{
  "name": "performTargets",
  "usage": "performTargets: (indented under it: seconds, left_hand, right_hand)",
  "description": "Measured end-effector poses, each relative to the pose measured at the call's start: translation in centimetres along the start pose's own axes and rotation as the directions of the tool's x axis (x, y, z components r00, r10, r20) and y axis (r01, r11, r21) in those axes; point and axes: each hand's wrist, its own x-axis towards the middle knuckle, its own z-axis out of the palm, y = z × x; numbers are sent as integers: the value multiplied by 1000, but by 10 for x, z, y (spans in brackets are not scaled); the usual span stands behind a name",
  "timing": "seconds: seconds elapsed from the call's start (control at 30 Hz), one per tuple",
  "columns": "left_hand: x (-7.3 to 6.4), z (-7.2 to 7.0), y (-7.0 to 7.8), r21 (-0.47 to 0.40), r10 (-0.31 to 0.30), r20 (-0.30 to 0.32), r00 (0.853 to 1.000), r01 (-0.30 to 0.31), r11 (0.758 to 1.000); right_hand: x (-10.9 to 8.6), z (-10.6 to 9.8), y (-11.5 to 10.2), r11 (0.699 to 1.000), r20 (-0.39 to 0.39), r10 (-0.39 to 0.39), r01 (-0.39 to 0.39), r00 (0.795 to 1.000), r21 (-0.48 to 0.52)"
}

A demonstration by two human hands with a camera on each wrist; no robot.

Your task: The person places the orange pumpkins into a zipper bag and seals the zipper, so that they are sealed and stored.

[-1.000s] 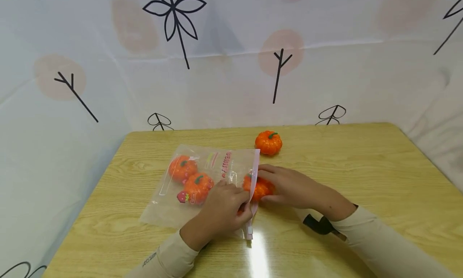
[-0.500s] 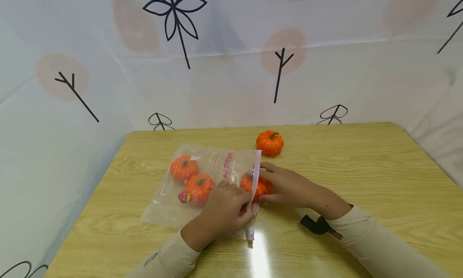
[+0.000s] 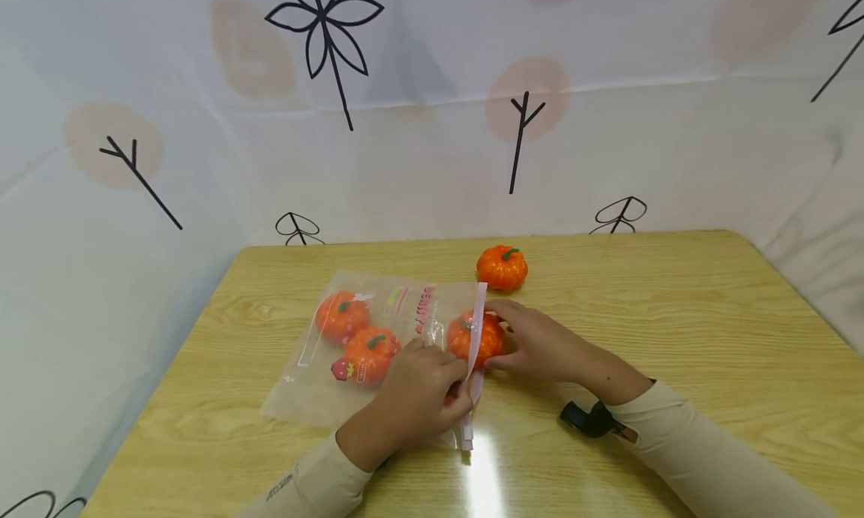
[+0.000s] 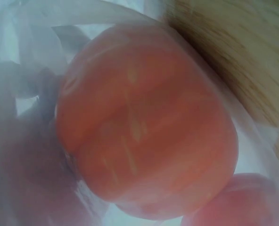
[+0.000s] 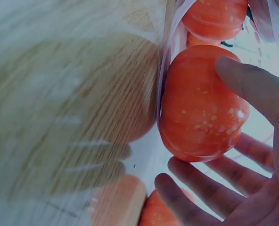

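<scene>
A clear zip bag [image 3: 310,390] with a pink zip edge lies on the table, holding several small orange pumpkins. Two of them, a rear pumpkin [image 3: 341,315] and a front pumpkin [image 3: 371,354], sit deep inside. My left hand [image 3: 421,387] grips the bag near its mouth; a further bit of orange shows beneath its fingers. At the mouth, another pumpkin [image 3: 466,338] is partly inside, behind the zip edge. My right hand [image 3: 540,345] is around its outer side, the thumb [image 5: 243,77] touching it and the fingers [image 5: 210,188] spread, with a gap before the palm.
One loose pumpkin [image 3: 502,267] stands on the wooden table [image 3: 675,315] behind the bag's mouth. A black wrist-worn device [image 3: 590,419] shows under the right forearm. A patterned cloth [image 3: 432,158] hangs beyond the table's back edge.
The pumpkin at the mouth has shifted slightly left and away, further into the bag. My right hand's fingers have loosened from around it. My left hand keeps its grip on the bag.
</scene>
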Motion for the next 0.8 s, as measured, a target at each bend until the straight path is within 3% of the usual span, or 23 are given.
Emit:
performTargets:
  seconds: [0.2,0.43,0.6,0.8]
  left_hand:
    - [0,-1,0,-2,-1,8,1000,1,1000]
    - [0,-1,1,3,13,7,1000,-13,1000]
    - [0,0,0,8,11,6,1000,-11,1000]
    - [0,-1,0,2,5,17,1000,-5,1000]
  right_hand:
    - [2,-1,0,995,-11,84,-83,996,63]
    - [0,2,1,992,-54,124,-124,991,-1]
    - [2,1,3,996,-83,88,-90,993,-22]
    - [4,2,6,999,-41,46,-45,998,26]
